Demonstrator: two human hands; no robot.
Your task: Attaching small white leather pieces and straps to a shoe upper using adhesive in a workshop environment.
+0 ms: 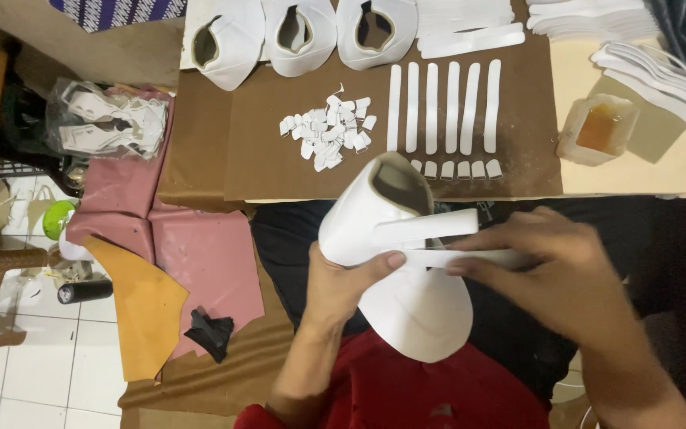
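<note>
I hold a white shoe upper (406,262) over my lap. My left hand (343,286) grips it from the left, thumb pressed on a white strap (470,257) that lies across its front. My right hand (549,270) pinches that strap's right end. A second white strap (430,227) sticks out just above it. On the brown board (263,167) ahead lie a row of long white strips (442,107), a row of short white tabs (454,169) and a pile of small white cut pieces (329,131).
Three more white uppers (303,36) sit at the board's far edge. A clear tub of amber glue (599,129) stands at right beside stacked white strips (660,79). Pink and orange sheets (192,262), a plastic bag of parts (109,119) and a black canister (85,291) lie at left.
</note>
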